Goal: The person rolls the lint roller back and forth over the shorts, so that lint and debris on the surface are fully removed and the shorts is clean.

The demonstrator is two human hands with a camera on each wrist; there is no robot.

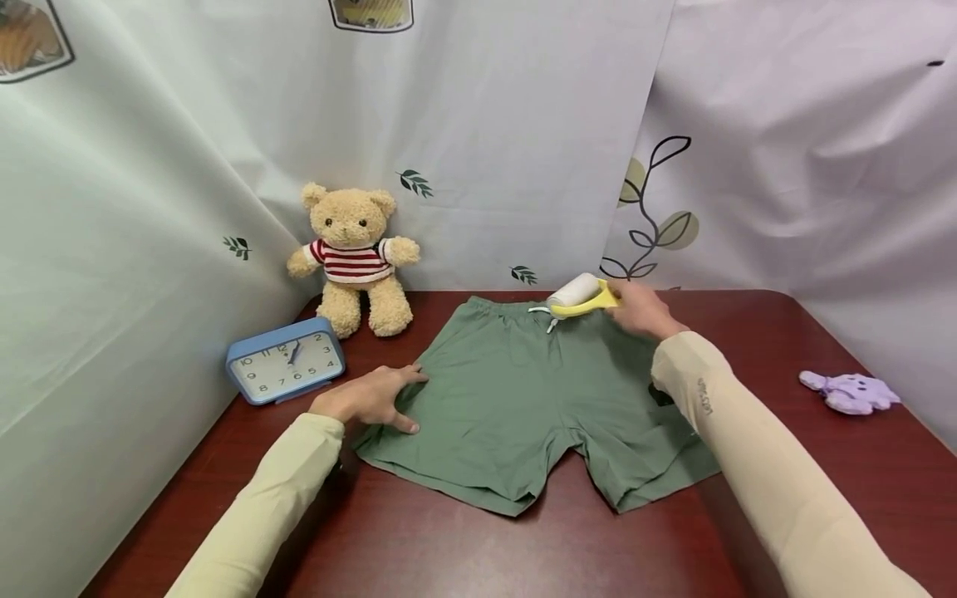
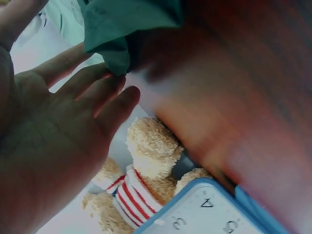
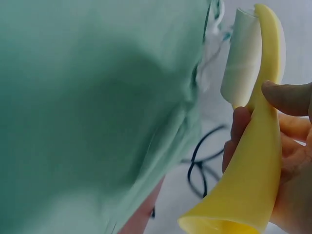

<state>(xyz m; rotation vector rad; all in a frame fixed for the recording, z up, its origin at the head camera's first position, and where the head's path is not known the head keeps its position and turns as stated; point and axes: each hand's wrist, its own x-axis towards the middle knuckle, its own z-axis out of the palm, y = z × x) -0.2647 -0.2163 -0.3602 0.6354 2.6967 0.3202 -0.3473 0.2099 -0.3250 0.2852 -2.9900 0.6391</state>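
Note:
Green shorts (image 1: pixel 493 390) lie spread on the table, waistband toward the back wall, with white drawstring ends (image 1: pixel 552 325) at the middle. My left hand (image 1: pixel 377 397) rests on their left edge, fingers extended; in the left wrist view the fingers of that hand (image 2: pixel 63 112) touch the green cloth (image 2: pixel 131 22). With my right hand (image 1: pixel 639 309) I grip the yellow handle of a lint roller (image 3: pixel 258 146). Its white roll (image 1: pixel 574 291) is at the waistband, near the drawstring. From the head view I cannot tell whether the roll touches the cloth.
A teddy bear (image 1: pixel 355 257) in a striped shirt sits at the back left. In front of it stands a blue clock (image 1: pixel 287 361), close to my left hand. A small purple plush toy (image 1: pixel 851 393) lies at the right on the dark red table (image 1: pixel 478 561). Curtains (image 1: pixel 508 124) hang behind.

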